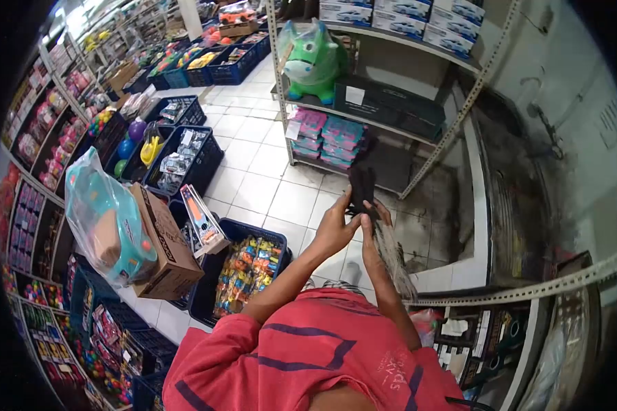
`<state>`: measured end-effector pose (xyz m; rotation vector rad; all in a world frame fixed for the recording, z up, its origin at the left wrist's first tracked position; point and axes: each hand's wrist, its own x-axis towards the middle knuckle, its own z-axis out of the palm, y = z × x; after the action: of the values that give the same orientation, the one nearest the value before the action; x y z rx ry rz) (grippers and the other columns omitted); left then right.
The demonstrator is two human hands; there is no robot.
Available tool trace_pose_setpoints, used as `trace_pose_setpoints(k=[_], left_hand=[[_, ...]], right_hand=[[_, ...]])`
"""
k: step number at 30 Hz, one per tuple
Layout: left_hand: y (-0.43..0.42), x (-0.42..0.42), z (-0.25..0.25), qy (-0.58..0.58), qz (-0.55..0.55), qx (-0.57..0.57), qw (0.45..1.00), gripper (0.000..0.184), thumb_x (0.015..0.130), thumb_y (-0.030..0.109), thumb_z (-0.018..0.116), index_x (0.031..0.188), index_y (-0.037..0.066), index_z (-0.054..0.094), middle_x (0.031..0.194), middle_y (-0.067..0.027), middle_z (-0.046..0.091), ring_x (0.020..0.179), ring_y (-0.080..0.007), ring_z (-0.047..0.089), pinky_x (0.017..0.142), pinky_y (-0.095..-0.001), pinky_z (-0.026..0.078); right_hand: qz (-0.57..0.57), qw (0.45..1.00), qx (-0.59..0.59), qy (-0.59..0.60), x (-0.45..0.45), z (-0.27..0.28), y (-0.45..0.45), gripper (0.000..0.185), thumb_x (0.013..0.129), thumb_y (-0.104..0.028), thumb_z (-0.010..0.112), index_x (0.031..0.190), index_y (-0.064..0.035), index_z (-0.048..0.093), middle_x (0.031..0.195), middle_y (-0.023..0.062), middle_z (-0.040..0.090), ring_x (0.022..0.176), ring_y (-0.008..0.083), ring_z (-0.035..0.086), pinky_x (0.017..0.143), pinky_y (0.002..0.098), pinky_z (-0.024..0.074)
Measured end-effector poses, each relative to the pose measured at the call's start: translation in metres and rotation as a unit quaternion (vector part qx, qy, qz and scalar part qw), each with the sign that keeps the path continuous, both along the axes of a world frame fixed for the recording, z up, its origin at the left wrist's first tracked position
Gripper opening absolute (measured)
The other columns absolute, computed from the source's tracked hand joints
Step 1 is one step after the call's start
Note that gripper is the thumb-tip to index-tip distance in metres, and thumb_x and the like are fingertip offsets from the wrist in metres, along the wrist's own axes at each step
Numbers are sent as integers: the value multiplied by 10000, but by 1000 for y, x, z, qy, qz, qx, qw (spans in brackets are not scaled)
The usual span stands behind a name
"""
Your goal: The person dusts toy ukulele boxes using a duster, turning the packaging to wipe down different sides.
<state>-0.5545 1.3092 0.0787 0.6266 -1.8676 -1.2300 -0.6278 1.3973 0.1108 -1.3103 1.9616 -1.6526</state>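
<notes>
In front of my chest both hands are closed round what looks like a feather duster, with a dark upper part [362,190] and pale, wispy strands [392,257] trailing down beside my right forearm. My left hand [337,222] grips it from the left, its thumb near the dark part. My right hand [376,220] holds it from the other side, fingers partly hidden behind it. The two hands nearly touch. Beyond them stands a metal shelf rack [452,120] with pink and teal packs [339,140] on a low shelf.
A green inflatable animal toy [314,61] and boxed toy cars [401,24] sit on the rack. At left are a crate [281,240] of small packaged toys, a cardboard box [164,240] and a bagged turquoise toy [110,219]. A perforated metal bar [528,288] crosses at right.
</notes>
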Motion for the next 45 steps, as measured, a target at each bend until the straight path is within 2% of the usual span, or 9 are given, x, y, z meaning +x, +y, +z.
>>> trace_pose_setpoints(k=[2,5,7,15,19,23,30,38,45], left_hand=[[-25,-13,-3,-1,24,-1,1000,639,740,95,605,1271,-63,287,1042,-256,534,935,-310,563,781,-337,440],[-64,-44,-12,-16,79,-22,997,647,739,88,596,1279,-58,271,1023,-258,542,929,-313,567,773,-343,442],[-82,-61,14,-34,83,35,995,641,742,94,592,1277,-56,272,1004,-254,548,895,-328,572,742,-347,451],[-162,-99,5,-20,263,-32,964,645,731,106,615,1264,-59,292,1135,-268,463,1012,-362,494,840,-353,410],[-189,-81,2,-23,313,69,947,661,737,115,615,1279,-52,277,1126,-257,483,1001,-331,521,825,-348,426],[-217,-65,-7,-20,379,35,925,657,738,118,617,1267,-76,279,1131,-252,484,1018,-321,517,856,-337,412],[-279,-28,-6,-23,421,43,906,641,747,121,610,1259,-86,285,1126,-251,486,1011,-318,523,857,-336,411],[-374,31,23,-9,442,30,897,633,750,114,603,1260,-84,285,1109,-240,498,987,-309,537,832,-332,425],[-399,87,14,-10,513,54,857,641,752,134,602,1261,-86,280,1154,-254,469,1050,-329,496,883,-337,388]], right_hand=[[35,999,2,-22,-17,-3,-27,363,893,-288,442,1127,-20,509,1174,134,441,1079,245,463,886,318,376],[59,997,34,45,-55,-7,-71,377,887,-306,451,1138,-29,502,1175,136,439,1088,247,454,891,321,370],[99,995,17,26,-81,2,-100,408,880,-355,451,1149,-51,496,1183,135,435,1100,260,438,896,345,361],[240,971,6,-1,-130,4,-212,514,841,-429,493,1140,-11,486,1164,135,437,1089,244,433,899,333,345],[338,941,-29,-12,-119,-10,-254,505,838,-391,514,1157,-3,469,1148,121,484,1094,218,423,929,323,314],[407,912,-21,-44,-106,-12,-293,511,832,-385,525,1162,0,466,1159,141,469,1101,241,422,936,337,312],[449,893,-25,-3,-71,-9,-366,564,826,-449,502,1159,4,466,1161,139,445,1057,235,458,894,332,365],[483,874,-51,-18,-12,5,-472,568,846,-461,455,1163,10,454,1168,170,427,1066,248,454,896,333,362],[545,837,-53,-9,49,-7,-519,555,854,-464,433,1146,6,481,1168,187,436,1093,266,439,909,343,349]])
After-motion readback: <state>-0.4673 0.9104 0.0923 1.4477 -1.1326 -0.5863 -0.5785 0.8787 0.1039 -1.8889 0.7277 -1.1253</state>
